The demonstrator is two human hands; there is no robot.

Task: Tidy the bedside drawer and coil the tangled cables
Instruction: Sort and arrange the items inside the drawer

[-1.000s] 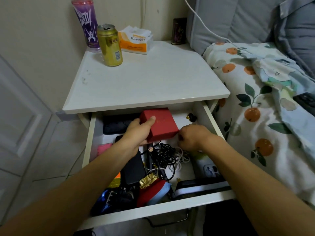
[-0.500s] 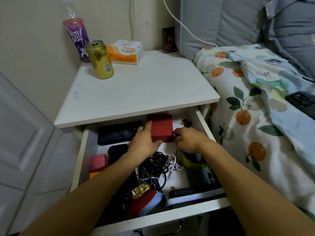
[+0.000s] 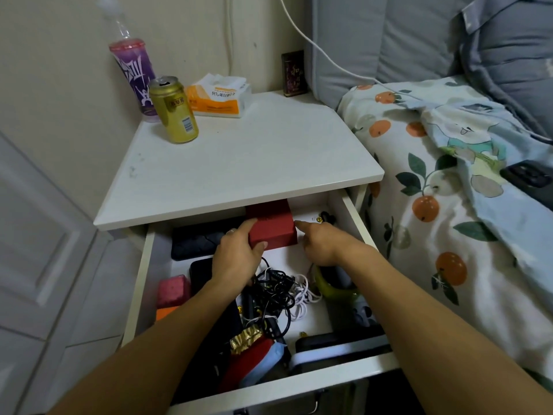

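Note:
The bedside drawer (image 3: 299, 384) stands pulled out. At its back, partly under the nightstand top (image 3: 239, 163), lies a red box (image 3: 270, 224). My left hand (image 3: 236, 256) grips the box's left front corner, thumb on the front face. My right hand (image 3: 323, 241) touches the box's right edge with an outstretched forefinger. A tangle of black cables (image 3: 273, 287) and a white cable (image 3: 302, 298) lies mid-drawer, below both hands and untouched.
The drawer also holds a black case (image 3: 197, 239), a pink block (image 3: 173, 290), a green item (image 3: 326, 284) and red and blue things at the front. A gold can (image 3: 173, 110), purple tumbler (image 3: 133, 73) and tissue pack (image 3: 218, 97) stand on top. The bed (image 3: 449, 205) adjoins on the right.
Both hands have moved the red box from above the cables to the back of the drawer, partly under the top. The view has tilted up.

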